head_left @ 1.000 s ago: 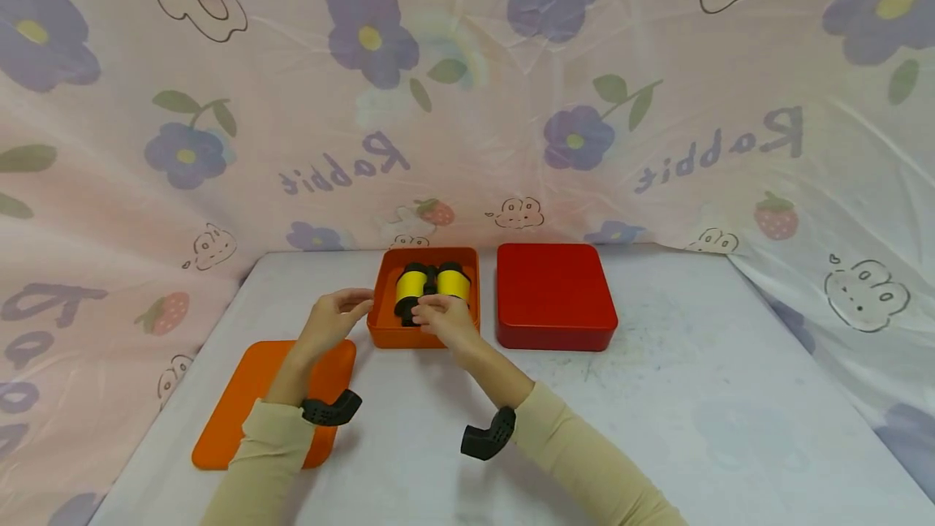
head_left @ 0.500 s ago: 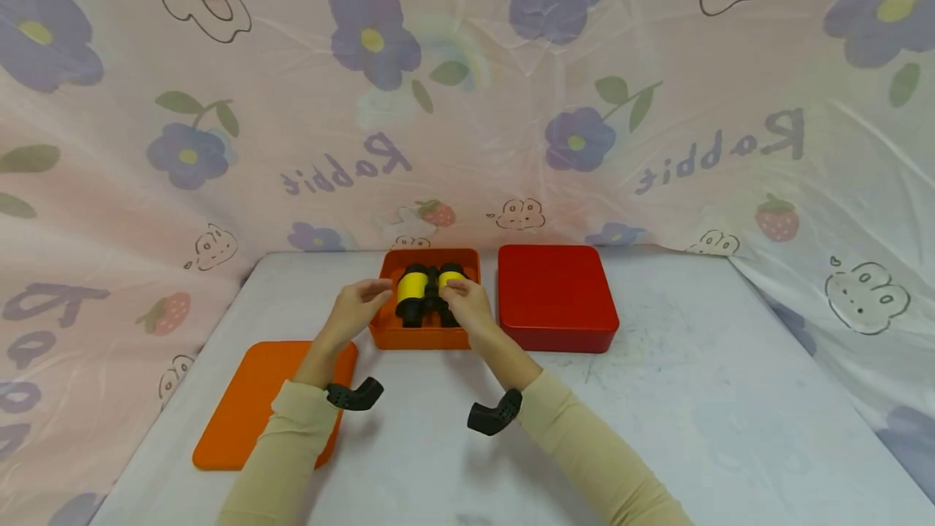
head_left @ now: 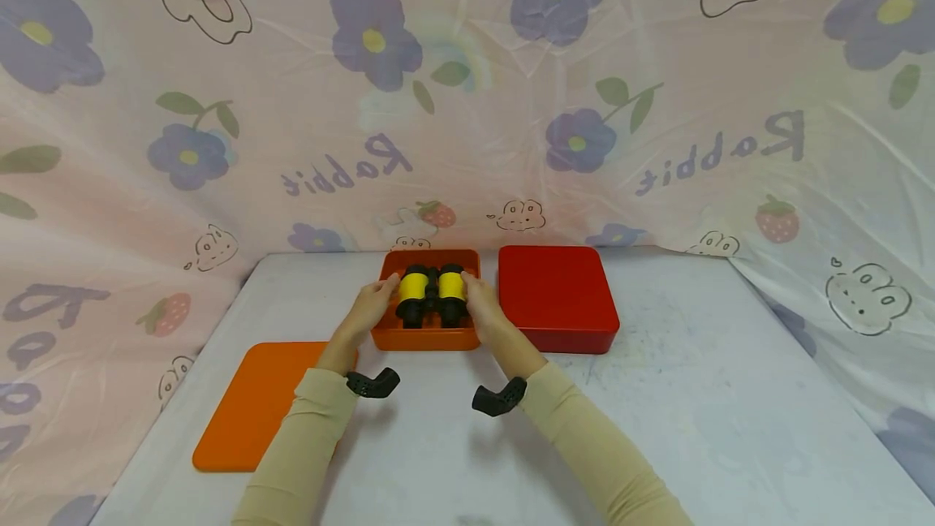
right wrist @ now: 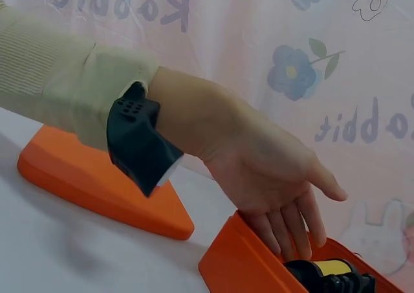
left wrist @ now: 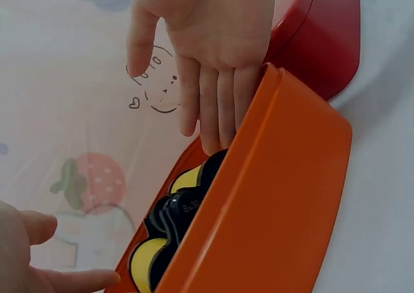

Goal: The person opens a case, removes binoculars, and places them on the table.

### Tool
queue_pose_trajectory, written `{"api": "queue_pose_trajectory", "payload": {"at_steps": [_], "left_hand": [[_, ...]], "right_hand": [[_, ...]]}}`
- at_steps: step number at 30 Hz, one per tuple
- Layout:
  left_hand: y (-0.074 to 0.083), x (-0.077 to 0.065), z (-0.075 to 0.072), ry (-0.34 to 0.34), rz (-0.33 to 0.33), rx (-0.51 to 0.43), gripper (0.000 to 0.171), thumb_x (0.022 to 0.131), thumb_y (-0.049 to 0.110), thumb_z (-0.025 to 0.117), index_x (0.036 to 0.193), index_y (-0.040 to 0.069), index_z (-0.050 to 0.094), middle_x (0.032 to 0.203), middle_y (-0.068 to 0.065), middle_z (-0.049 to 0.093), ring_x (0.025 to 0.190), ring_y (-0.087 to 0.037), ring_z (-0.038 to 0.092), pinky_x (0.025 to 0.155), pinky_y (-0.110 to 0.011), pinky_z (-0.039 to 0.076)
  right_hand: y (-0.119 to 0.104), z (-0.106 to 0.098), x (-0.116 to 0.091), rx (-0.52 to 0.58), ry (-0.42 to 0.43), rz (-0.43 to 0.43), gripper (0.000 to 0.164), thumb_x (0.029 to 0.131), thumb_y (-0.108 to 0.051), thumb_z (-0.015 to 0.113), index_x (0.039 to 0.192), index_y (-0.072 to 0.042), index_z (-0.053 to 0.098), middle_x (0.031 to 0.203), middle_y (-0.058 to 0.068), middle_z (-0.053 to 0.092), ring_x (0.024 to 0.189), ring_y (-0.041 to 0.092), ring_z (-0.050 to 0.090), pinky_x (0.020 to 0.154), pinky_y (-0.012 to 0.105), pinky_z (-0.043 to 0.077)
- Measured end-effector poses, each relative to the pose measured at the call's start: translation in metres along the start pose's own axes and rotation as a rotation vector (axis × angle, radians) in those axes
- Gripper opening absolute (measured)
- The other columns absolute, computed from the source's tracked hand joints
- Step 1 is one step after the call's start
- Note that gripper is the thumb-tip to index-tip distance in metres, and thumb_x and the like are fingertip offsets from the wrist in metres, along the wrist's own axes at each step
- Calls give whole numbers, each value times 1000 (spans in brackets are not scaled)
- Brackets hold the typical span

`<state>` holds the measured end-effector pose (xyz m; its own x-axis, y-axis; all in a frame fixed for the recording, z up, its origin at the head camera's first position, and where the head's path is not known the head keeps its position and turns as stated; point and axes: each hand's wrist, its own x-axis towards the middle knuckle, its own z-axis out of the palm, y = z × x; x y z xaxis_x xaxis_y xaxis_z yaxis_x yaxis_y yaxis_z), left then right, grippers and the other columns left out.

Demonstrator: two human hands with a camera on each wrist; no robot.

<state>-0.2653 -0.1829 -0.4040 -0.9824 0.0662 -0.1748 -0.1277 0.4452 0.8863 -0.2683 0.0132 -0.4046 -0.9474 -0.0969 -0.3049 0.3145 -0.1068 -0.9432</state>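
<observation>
A pair of black and yellow binoculars [head_left: 414, 286] lies in an orange box [head_left: 426, 340] at the back of the table. My left hand [head_left: 368, 308] reaches over the box's left wall, its fingertips close beside the left barrel. On the other side, my right hand [head_left: 488, 313] has its fingers at the right barrel. In the left wrist view, the right hand [left wrist: 217, 37] points straight fingers down into the box, and part of the left hand [left wrist: 19, 248] shows. The right wrist view shows the left hand [right wrist: 272, 170] with extended fingers dipping inside the rim.
An orange lid [head_left: 252, 408] lies flat at the front left, partly under the left forearm. Just right of the orange box stands a closed red box [head_left: 557, 291]. A printed cloth [head_left: 467, 104] hangs behind the white table [head_left: 694, 396].
My left hand has moved right, over the box wall to the left barrel. The right hand has shifted from above the binoculars to their right side. The binoculars stay in the box.
</observation>
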Motion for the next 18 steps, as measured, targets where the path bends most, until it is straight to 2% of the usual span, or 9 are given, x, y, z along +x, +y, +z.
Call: {"api": "queue_pose_trajectory", "payload": {"at_steps": [4, 6, 9, 11, 12, 18], "left_hand": [[0, 3, 2, -4, -58, 6, 67, 105, 46, 25, 149, -4, 29, 156, -23, 31, 147, -38, 26, 123, -52, 19], [0, 6, 4, -1, -85, -4, 67, 104, 47, 23, 150, -3, 27, 157, -22, 27, 148, -38, 23, 124, -54, 17], [0, 11, 6, -5, -127, -45, 68, 104, 47, 23, 151, -2, 23, 160, -21, 21, 150, -39, 17, 124, -56, 13], [-1, 15, 8, -15, -152, -95, 69, 104, 46, 23, 152, -3, 18, 161, -22, 15, 150, -40, 13, 124, -58, 11], [-2, 17, 9, -12, -160, -130, 67, 104, 45, 23, 149, -5, 26, 157, -24, 22, 149, -40, 17, 124, -56, 14], [-8, 23, 8, -61, -153, -365, 64, 106, 37, 25, 150, -8, 17, 157, -25, 16, 150, -36, 14, 127, -47, 12]], "right_hand": [[1, 3, 0, 30, -10, 34, 63, 103, -38, 34, 152, -1, 18, 159, 14, 19, 151, 32, 15, 127, 50, 9], [1, 4, 0, 42, -9, 55, 68, 103, -40, 34, 154, -2, 11, 163, 14, 11, 152, 33, 9, 127, 51, 4], [2, 5, 4, 61, -4, 74, 70, 102, -42, 35, 155, -4, 8, 164, 13, 8, 153, 33, 5, 126, 53, 2], [2, 6, 6, 82, -2, 83, 71, 102, -43, 36, 155, -6, 7, 164, 13, 5, 153, 33, 3, 126, 53, 0], [2, 6, 7, 95, 0, 86, 72, 102, -43, 36, 156, -7, 6, 164, 12, 4, 153, 33, 1, 126, 54, -1], [2, 5, 14, 205, -9, 76, 70, 103, -40, 34, 155, -5, 3, 165, 13, -2, 153, 32, -4, 126, 52, -4]]}}
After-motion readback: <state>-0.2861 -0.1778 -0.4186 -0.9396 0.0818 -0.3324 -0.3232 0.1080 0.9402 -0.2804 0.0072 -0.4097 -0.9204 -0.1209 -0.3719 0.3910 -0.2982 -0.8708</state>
